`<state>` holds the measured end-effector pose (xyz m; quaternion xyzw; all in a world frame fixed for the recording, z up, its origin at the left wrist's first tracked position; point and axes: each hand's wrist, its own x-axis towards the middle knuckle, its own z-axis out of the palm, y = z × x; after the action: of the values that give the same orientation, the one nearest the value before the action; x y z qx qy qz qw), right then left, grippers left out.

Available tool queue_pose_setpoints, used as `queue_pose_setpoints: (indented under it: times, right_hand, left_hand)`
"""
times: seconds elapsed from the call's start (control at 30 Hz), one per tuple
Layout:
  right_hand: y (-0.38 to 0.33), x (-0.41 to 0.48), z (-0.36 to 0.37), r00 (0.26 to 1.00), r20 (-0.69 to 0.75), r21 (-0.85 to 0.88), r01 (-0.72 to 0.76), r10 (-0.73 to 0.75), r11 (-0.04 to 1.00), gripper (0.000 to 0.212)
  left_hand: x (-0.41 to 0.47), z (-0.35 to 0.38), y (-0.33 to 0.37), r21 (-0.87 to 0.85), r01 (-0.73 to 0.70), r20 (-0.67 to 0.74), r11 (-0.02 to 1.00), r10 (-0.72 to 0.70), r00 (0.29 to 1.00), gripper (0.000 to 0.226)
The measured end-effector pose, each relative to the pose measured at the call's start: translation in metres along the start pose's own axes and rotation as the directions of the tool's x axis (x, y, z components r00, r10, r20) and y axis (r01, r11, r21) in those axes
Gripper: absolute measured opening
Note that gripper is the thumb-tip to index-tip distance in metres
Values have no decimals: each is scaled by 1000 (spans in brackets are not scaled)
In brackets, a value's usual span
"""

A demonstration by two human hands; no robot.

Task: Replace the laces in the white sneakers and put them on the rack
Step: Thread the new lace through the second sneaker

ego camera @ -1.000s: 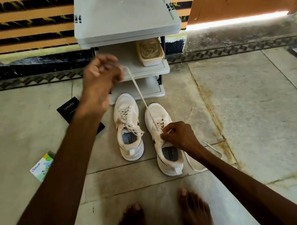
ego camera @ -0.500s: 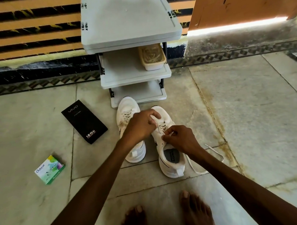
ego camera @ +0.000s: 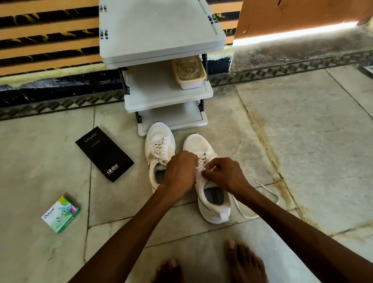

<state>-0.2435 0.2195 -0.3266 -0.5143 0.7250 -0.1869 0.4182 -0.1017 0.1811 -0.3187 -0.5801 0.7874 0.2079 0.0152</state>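
Sneakers [ego camera: 160, 140] stand before rack [ego camera: 161, 24]; black box [ego camera: 104, 153], green packet [ego camera: 61, 214] left.

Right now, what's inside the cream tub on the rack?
Pale tangled cords, perhaps laces, fill the cream tub on the middle shelf of the rack; they cover its bottom.

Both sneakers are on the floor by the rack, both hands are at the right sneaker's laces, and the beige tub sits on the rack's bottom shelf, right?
Not quite. In the head view the beige tub sits on the rack's middle shelf, not the bottom. The rest holds: both sneakers on the floor by the rack, left hand and right hand at the right sneaker's laces.
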Motion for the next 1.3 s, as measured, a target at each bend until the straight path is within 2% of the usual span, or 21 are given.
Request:
queue_pose_setpoints:
  times: [0.07, 0.13, 0.2, 0.27, 0.37, 0.43, 0.47, 0.5, 0.57, 0.63, 0.73, 0.83, 0.93, 1.0, 1.03, 1.1, 1.2, 1.27, 1.3]
  right_hand:
    - [1, 0, 0, 1000, -2, -1, -3, 3, 1000, 8]
    - [2, 1, 0, 1000, -8, 16, -9, 9, 1000, 7]
    - [3, 1, 0, 1000, -7, 33, -7, 7, 999, 7]
    - [3, 2, 1, 1000, 0, 44, -14, 14, 999, 7]
    - [2, 4, 1, 999, 12, 63, -34, 33, 997, 8]
    - [1, 4, 0, 999, 19, 65, -38, 37, 997, 7]
    - [1, 3, -1, 999, 25, 70, -36, 34, 997, 7]
    - [2, 1, -2, 999, 27, 79, -29, 27, 996, 7]
    - [5, -2, -8, 1000, 2, 95, -4, 3, 995, 4]
    - [11, -4, -14, 999, -34, 65, 40, -37, 997, 7]
    - [18, -5, -21, 994, 35, -153, 109, -105, 982, 27]
    - [18, -6, -21, 982, 77, -324, 186, -170, 927, 41]
    - [18, -6, -18, 975, 9, -333, 213, -222, 919, 30]
    - [19, -6, -17, 974, -24, -317, 207, -226, 926, 22]
    - [21, -6, -17, 974, -46, -300, 199, -222, 933, 19]
    - [23, -6, -17, 976, -77, -248, 178, -202, 952, 18]
    - [25, -5, -18, 983, -64, -217, 154, -172, 964, 17]
    - [26, -4, -19, 985, -68, -191, 144, -160, 971, 15]
    - [25, -4, -19, 985, -71, -176, 145, -159, 974, 16]
  left_hand:
    - [-2, -10, -1, -213, 42, -20, 976, -47, 999, 16]
    - [-7, -29, 0, -486, 57, -36, 872, -85, 996, 10]
    - [-11, -58, 3, -744, 63, -7, 665, -102, 995, 16]
    - [-12, -86, 5, -877, 47, 10, 479, -81, 997, 24]
    - [-15, -99, 5, -940, 56, 57, 337, -6, 998, 25]
    - [-17, -90, 4, -945, 86, 98, 315, 21, 995, 24]
    - [-17, -85, 4, -923, 79, 83, 376, -6, 997, 19]
    - [-16, -80, 3, -874, 63, 39, 482, -59, 997, 15]
    - [-14, -72, 2, -724, 42, -95, 689, -160, 983, 21]
    - [-14, -67, 3, -678, -2, -210, 735, -191, 959, 32]
    - [-13, -60, 4, -778, -78, -289, 624, -245, 925, 33]
    - [-13, -60, 11, -902, -137, -258, 410, -255, 932, 30]
    - [-15, -62, 21, -979, -146, -176, 139, -238, 955, 27]
    - [-14, -61, 22, -994, -91, -102, 61, -210, 972, 27]
    - [-13, -60, 21, -995, -54, -69, 82, -189, 980, 26]
    - [-13, -58, 19, -979, 5, -23, 203, -135, 991, 23]
    - [-16, -54, 18, -947, 44, 13, 317, -100, 995, 16]
    - [-17, -49, 18, -918, 35, -6, 395, -103, 995, 14]
    - [-16, -45, 18, -880, 14, -42, 474, -107, 993, 15]
